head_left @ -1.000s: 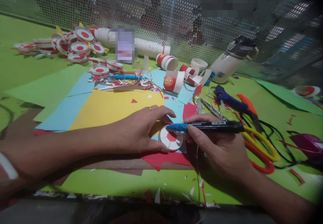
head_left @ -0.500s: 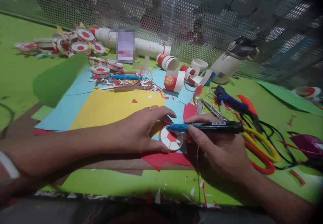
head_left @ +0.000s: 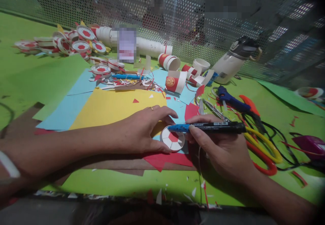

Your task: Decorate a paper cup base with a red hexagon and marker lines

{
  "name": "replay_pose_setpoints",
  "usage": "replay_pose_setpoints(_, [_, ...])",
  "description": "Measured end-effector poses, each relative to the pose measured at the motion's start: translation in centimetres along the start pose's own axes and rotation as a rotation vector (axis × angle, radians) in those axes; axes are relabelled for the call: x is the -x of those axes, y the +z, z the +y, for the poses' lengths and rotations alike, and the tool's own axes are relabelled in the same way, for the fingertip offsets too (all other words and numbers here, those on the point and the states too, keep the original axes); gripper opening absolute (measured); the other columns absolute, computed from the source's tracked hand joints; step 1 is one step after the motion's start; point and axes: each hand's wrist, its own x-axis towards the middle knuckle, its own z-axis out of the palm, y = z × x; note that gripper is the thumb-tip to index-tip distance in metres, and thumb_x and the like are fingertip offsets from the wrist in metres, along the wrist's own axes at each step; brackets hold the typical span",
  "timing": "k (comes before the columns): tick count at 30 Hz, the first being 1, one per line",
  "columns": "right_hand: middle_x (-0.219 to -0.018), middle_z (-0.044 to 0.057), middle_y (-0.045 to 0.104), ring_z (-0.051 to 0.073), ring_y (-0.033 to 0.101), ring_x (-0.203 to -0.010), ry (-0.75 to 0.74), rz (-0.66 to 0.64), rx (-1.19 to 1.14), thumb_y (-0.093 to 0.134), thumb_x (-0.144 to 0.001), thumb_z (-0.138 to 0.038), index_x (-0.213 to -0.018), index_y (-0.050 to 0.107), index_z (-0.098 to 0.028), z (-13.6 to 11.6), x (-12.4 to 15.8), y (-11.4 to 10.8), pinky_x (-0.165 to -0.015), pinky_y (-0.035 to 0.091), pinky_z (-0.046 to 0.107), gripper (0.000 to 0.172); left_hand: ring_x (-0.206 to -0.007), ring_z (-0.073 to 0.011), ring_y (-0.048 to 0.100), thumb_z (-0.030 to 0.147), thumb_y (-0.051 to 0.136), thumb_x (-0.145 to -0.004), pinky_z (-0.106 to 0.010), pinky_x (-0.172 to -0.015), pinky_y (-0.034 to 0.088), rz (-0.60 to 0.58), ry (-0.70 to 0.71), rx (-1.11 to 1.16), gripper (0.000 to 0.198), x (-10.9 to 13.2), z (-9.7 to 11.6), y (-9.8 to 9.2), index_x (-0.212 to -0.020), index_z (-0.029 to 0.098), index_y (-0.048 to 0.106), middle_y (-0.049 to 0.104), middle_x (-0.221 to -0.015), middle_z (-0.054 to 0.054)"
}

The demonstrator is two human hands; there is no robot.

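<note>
Between the thumb and fingers of my left hand (head_left: pixel 149 128) is a small round white disc (head_left: pixel 172 145) with a red centre and dark lines running outward. The disc lies on coloured paper. My right hand (head_left: pixel 218 147) grips a black marker (head_left: pixel 218 127) with a blue front end, which points left over the disc's upper edge. The exact tip is hard to make out against the disc. Under my left hand and forearm lies a yellow sheet (head_left: pixel 114 106).
Finished-looking discs (head_left: pixel 81 46) pile up at the back left beside stacked white cups (head_left: pixel 149 47). Cut red cups (head_left: pixel 175 82) lie behind my hands. To the right are scissors (head_left: pixel 264 143), a glue gun (head_left: pixel 233 99), a purple tape measure (head_left: pixel 308 145) and a bottle (head_left: pixel 227 66).
The green sheet at the left, raised and curled before, has dropped flatter onto the table. My hands, the disc and the marker have hardly moved.
</note>
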Motion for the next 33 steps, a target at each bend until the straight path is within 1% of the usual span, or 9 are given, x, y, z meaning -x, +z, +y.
replay_pose_setpoints(4, [-0.065,-0.003,0.065,0.011,0.061,-0.055,-0.054,0.007,0.063,0.059,-0.085,-0.018,-0.088,0.062,-0.022,0.3,0.1,-0.1,-0.050,0.052,0.021,0.005,-0.107,-0.0237,0.059,0.037,0.074,-0.071,-0.034,-0.087,0.046,-0.001,-0.005,-0.007,0.059,0.0,0.1,0.0,-0.122,0.021,0.048,0.062,-0.119,-0.007])
replay_pose_setpoints(7, [-0.070,-0.002,0.066,0.011,0.061,-0.060,-0.095,0.014,0.136,0.060,-0.085,-0.017,-0.090,0.064,-0.021,0.5,0.1,-0.3,-0.056,0.052,0.022,0.007,-0.107,-0.0235,0.059,0.038,0.074,-0.072,-0.034,-0.088,0.046,-0.002,-0.005,-0.018,0.060,0.0,0.1,0.0,-0.122,0.020,0.048,0.062,-0.119,-0.007])
replay_pose_setpoints(10, [-0.071,-0.002,0.065,0.010,0.061,-0.060,-0.114,-0.003,0.156,0.060,-0.086,-0.018,-0.090,0.064,-0.022,0.7,0.2,-0.4,-0.057,0.051,0.021,0.007,-0.108,-0.0236,0.058,0.039,0.074,-0.072,-0.034,-0.088,0.046,-0.007,0.000,-0.022,0.060,0.0,0.0,0.0,-0.123,0.021,0.047,0.062,-0.119,-0.007])
replay_pose_setpoints(16, [-0.069,-0.002,0.066,0.012,0.062,-0.058,-0.059,-0.009,0.095,0.060,-0.087,-0.021,-0.092,0.064,-0.023,0.9,0.5,-0.3,-0.053,0.051,0.022,0.006,-0.108,-0.0244,0.058,0.042,0.073,-0.072,-0.036,-0.088,0.047,-0.012,-0.012,-0.001,0.060,0.0,0.0,0.0,-0.123,0.022,0.047,0.062,-0.119,-0.007])
replay_pose_setpoints(19, [-0.070,-0.002,0.067,0.013,0.064,-0.059,-0.064,0.070,0.073,0.060,-0.086,-0.020,-0.090,0.064,-0.024,0.7,0.4,-0.3,-0.055,0.054,0.025,0.006,-0.107,-0.0245,0.059,0.041,0.073,-0.071,-0.036,-0.087,0.047,-0.012,-0.028,0.001,0.061,0.0,0.1,-0.1,-0.123,0.022,0.048,0.062,-0.119,-0.007])
replay_pose_setpoints(23, [-0.076,0.000,0.069,0.017,0.066,-0.066,-0.135,0.186,0.172,0.061,-0.084,-0.019,-0.084,0.064,-0.026,0.6,0.4,-0.5,-0.063,0.056,0.031,0.008,-0.107,-0.0244,0.058,0.040,0.074,-0.070,-0.036,-0.087,0.048,0.000,-0.020,0.001,0.059,0.0,0.1,0.0,-0.121,0.022,0.049,0.062,-0.118,-0.007])
replay_pose_setpoints(27, [-0.073,-0.001,0.068,0.016,0.065,-0.063,-0.102,0.147,0.218,0.062,-0.085,-0.021,-0.086,0.064,-0.026,0.8,0.6,-0.5,-0.061,0.054,0.031,0.006,-0.106,-0.0244,0.059,0.040,0.075,-0.070,-0.036,-0.087,0.048,-0.007,-0.018,0.011,0.058,-0.1,0.1,0.0,-0.120,0.023,0.050,0.062,-0.119,-0.007])
replay_pose_setpoints(31, [-0.080,0.000,0.068,0.016,0.066,-0.072,-0.146,0.137,0.214,0.063,-0.084,-0.021,-0.090,0.065,-0.024,1.2,0.7,-0.4,-0.068,0.054,0.031,0.007,-0.107,-0.0246,0.058,0.040,0.075,-0.070,-0.037,-0.088,0.048,-0.020,-0.035,0.014,0.060,-0.1,0.2,-0.1,-0.121,0.021,0.050,0.061,-0.119,-0.007])
replay_pose_setpoints(33, [-0.082,0.000,0.068,0.015,0.066,-0.071,-0.148,0.143,0.197,0.064,-0.084,-0.020,-0.090,0.064,-0.024,1.2,0.7,-0.4,-0.068,0.054,0.030,0.007,-0.107,-0.0244,0.058,0.040,0.075,-0.070,-0.037,-0.088,0.048,-0.018,-0.035,0.015,0.060,-0.1,0.3,-0.1,-0.121,0.021,0.050,0.061,-0.119,-0.007])
